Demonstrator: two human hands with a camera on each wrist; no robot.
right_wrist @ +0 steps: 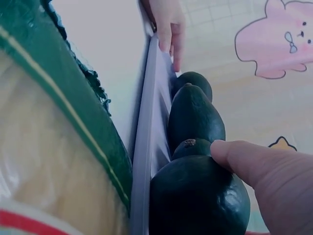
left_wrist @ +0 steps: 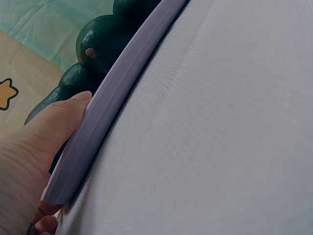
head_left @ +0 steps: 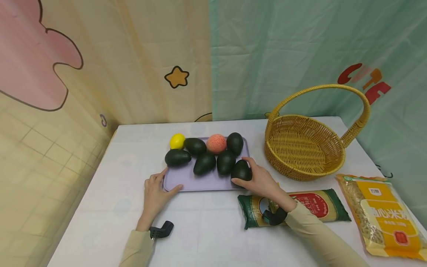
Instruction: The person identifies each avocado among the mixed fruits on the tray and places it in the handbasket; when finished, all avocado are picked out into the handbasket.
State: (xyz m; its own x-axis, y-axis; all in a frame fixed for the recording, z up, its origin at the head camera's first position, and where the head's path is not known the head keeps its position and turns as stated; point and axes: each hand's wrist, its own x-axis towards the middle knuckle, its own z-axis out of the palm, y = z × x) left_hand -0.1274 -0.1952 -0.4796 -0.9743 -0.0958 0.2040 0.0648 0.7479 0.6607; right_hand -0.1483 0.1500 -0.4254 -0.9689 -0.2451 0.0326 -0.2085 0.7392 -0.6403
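Cartoon-printed curtains in cream and mint hang behind a white table [head_left: 207,230]. On it sits a flat lilac plastic tray [head_left: 186,181] carrying dark green avocados, a small yellow lemon [head_left: 177,141] and a pinkish-orange ball [head_left: 216,143]. The person's right hand [head_left: 261,180] wraps its curled fingers and thumb around the nearest dark green avocado [head_left: 241,170], which lies at the tray's front right corner. The left hand [head_left: 156,191] grips the tray's front left corner, thumb on top of the rim and fingers beneath. A woven yellow wicker basket with a hoop handle [head_left: 305,148] stands to the right of the tray. A green-and-red noodle packet [head_left: 320,205] lies under the right forearm, and a yellow packet [head_left: 383,217] lies further right.
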